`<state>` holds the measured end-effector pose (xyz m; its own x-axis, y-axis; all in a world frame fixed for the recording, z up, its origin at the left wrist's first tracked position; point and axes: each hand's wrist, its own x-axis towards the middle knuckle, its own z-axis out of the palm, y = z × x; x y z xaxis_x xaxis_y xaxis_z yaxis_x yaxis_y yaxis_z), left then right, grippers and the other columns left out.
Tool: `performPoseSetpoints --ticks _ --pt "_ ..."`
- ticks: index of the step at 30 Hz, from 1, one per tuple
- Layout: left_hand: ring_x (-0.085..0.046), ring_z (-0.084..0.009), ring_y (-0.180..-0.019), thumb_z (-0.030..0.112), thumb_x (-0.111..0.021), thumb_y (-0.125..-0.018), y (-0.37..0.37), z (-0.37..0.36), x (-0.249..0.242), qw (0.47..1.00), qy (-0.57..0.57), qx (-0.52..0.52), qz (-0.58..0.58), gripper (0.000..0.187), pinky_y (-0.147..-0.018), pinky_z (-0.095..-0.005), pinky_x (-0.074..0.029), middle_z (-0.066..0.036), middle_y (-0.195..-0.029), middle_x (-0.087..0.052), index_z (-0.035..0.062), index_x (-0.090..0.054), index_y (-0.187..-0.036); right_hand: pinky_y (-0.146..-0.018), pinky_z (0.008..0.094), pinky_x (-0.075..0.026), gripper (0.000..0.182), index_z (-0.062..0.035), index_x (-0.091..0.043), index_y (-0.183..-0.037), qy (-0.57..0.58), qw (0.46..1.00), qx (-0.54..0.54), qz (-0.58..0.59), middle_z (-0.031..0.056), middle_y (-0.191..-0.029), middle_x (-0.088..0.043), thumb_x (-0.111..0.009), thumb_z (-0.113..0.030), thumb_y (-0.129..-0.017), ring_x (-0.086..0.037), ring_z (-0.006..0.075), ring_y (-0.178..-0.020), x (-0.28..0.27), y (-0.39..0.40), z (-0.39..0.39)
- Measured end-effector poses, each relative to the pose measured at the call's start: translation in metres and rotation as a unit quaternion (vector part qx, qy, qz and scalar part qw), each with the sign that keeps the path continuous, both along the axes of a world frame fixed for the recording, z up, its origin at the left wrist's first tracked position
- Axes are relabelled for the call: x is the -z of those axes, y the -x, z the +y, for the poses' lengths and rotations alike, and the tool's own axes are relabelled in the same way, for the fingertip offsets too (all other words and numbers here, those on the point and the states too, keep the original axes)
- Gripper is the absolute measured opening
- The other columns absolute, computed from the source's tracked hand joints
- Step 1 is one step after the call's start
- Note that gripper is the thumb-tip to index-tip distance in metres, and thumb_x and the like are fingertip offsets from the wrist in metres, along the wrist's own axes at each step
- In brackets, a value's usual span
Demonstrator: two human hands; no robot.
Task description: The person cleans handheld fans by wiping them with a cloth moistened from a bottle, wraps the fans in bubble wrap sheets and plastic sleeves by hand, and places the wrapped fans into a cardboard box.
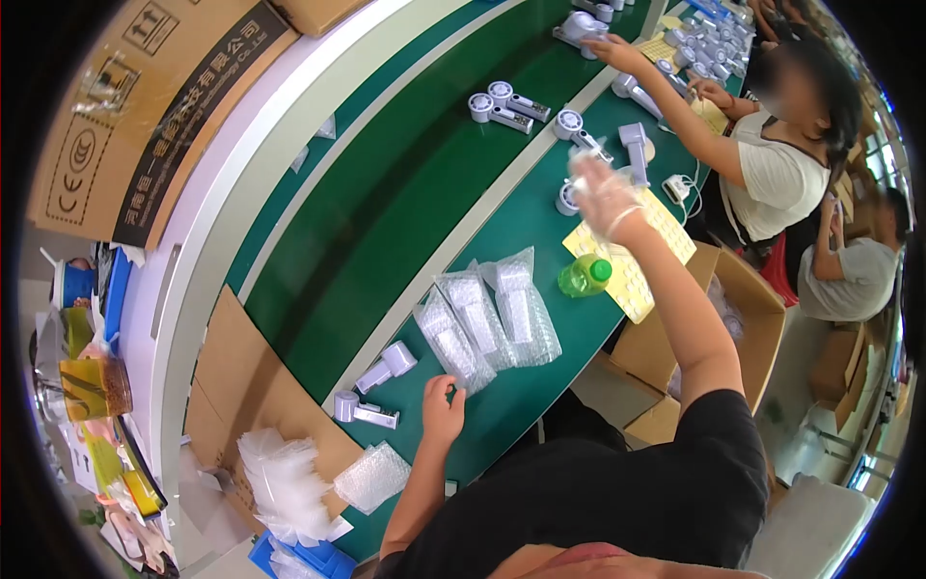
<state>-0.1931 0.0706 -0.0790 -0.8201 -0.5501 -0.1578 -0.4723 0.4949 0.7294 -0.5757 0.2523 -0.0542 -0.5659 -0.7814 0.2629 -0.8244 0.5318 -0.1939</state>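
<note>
Three pale lavender plastic devices in clear, crinkled bubble-wrap pouches (477, 314), side by side on smooth green tabletop (521, 405). Left hand (444, 410) empty, fingers loosely curled beside nearest pouch. Right hand (603, 198), under filmy clear plastic, reaches among unwrapped round-headed, bar-handled devices (632, 150); grip unclear. Translucent green bottle (585, 277) near dotted yellow sheet (666, 232).

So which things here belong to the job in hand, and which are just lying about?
Likely the job's:
- white gadgets
- filled bubble bags, by the left hand
- flat bubble wrap
- yellow sheet near the right hand, perhaps

Likely just lying about:
- green bottle
- blue cup
</note>
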Motion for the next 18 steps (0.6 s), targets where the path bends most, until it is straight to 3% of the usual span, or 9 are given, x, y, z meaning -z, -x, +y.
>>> performPoseSetpoints --ticks 2,6,9,11,12,13,16,18 --pt "-0.052 -0.0228 -0.077 0.004 -0.058 -0.069 -0.009 -0.008 0.026 1.000 -0.002 -0.018 0.024 0.022 -0.070 -0.0302 -0.043 -0.014 -0.094 -0.050 -0.0001 -0.051 -0.090 -0.087 0.0381 -0.037 0.048 -0.0099 -0.043 -0.111 -0.067 0.997 -0.030 -0.014 0.0146 -0.115 -0.042 -0.061 -0.018 -0.067 -0.044 0.0303 -0.102 0.029 0.017 -0.022" --pt "-0.052 -0.0226 -0.078 0.003 -0.057 -0.070 -0.007 -0.018 0.025 0.995 0.054 -0.063 0.060 0.022 -0.070 -0.0303 -0.043 -0.013 -0.092 -0.051 0.0001 -0.051 -0.091 -0.081 0.0366 -0.042 0.046 -0.0120 -0.049 -0.101 -0.060 0.993 -0.063 -0.077 0.0119 -0.103 -0.046 -0.068 -0.018 -0.059 -0.046 0.0305 -0.097 0.038 0.034 -0.036" --pt "-0.052 -0.0226 -0.082 0.002 -0.056 -0.070 0.010 -0.017 -0.006 0.989 0.101 -0.077 0.077 0.026 -0.072 -0.0307 -0.042 -0.013 -0.095 -0.050 -0.0003 -0.050 -0.094 -0.078 0.0369 -0.042 0.038 -0.0092 -0.051 -0.094 0.142 0.985 -0.031 -0.097 0.0137 -0.096 -0.048 -0.068 -0.015 -0.060 -0.047 0.0315 -0.092 0.029 0.055 -0.040" --pt "-0.051 -0.0228 -0.084 0.002 -0.057 -0.069 0.030 -0.009 -0.027 0.987 0.057 -0.083 0.126 0.031 -0.074 -0.0311 -0.042 -0.013 -0.098 -0.048 0.0000 -0.048 -0.099 -0.076 0.0372 -0.042 0.033 -0.0073 -0.051 -0.089 0.259 0.964 -0.028 -0.047 0.0148 -0.091 -0.048 -0.068 -0.013 -0.061 -0.047 0.0321 -0.088 0.007 0.060 -0.044" --pt "-0.050 -0.0231 -0.087 0.003 -0.058 -0.069 0.042 -0.004 -0.040 0.982 0.009 -0.082 0.170 0.036 -0.075 -0.0315 -0.042 -0.014 -0.101 -0.047 0.0003 -0.046 -0.103 -0.076 0.0373 -0.041 0.031 -0.0069 -0.051 -0.089 0.270 0.960 -0.034 0.061 0.0148 -0.090 -0.049 -0.067 -0.012 -0.062 -0.047 0.0322 -0.088 -0.007 0.062 -0.048" --pt "-0.049 -0.0237 -0.090 0.004 -0.060 -0.068 0.060 0.005 -0.065 0.977 -0.002 -0.068 0.202 0.042 -0.076 -0.0318 -0.041 -0.014 -0.104 -0.045 0.0000 -0.043 -0.106 -0.077 0.0369 -0.040 0.029 -0.0060 -0.051 -0.089 0.304 0.951 -0.027 0.056 0.0145 -0.089 -0.050 -0.065 -0.011 -0.064 -0.047 0.0315 -0.088 -0.051 0.035 -0.056" --pt "-0.047 -0.0266 -0.095 0.009 -0.066 -0.064 0.104 0.027 -0.138 0.960 0.053 -0.009 0.276 0.061 -0.078 -0.0325 -0.040 -0.017 -0.110 -0.040 -0.0014 -0.035 -0.115 -0.077 0.0354 -0.040 0.024 -0.0049 -0.051 -0.090 0.357 0.934 0.006 -0.010 0.0145 -0.089 -0.050 -0.061 -0.010 -0.069 -0.048 0.0298 -0.086 -0.121 -0.041 -0.084" --pt "-0.043 -0.0265 -0.102 0.012 -0.063 -0.067 0.116 0.037 -0.161 0.973 0.000 -0.014 0.231 0.062 -0.084 -0.0338 -0.037 -0.018 -0.114 -0.039 -0.0012 -0.031 -0.119 -0.076 0.0331 -0.040 0.022 -0.0047 -0.051 -0.092 0.380 0.913 -0.005 -0.148 0.0128 -0.089 -0.049 -0.059 -0.010 -0.072 -0.050 0.0255 -0.083 -0.152 -0.108 -0.098"
